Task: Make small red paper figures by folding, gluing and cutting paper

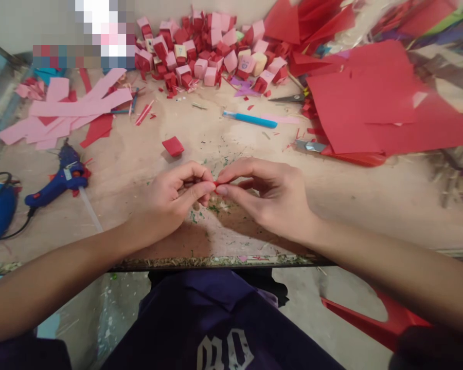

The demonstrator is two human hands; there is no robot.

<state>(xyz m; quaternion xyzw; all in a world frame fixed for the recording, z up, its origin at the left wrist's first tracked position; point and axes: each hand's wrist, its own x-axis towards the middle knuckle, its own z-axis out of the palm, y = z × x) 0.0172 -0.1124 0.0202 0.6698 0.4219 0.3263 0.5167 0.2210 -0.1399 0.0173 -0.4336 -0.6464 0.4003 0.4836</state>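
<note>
Both hands meet over the near middle of the table, pinching a tiny red piece (pixel 216 186), perhaps paper, between their fingertips. My left hand (pixel 183 192) grips it from the left with thumb and fingers. From the right, my right hand (pixel 272 195) holds it between thumb and forefinger. Most of the piece is covered by the fingers. Just beyond my left hand lies a small folded red paper piece (pixel 173 146). Green and red scraps are scattered on the wood under the hands.
A blue glue gun (pixel 57 182) lies at left by pink paper strips (pixel 81 105). Small pink and red boxes (pixel 210 67) are heaped at the back. Beyond the hands are a blue pen-like tool (pixel 254 120) and red-handled scissors (pixel 347 154), near red sheets (pixel 370 97).
</note>
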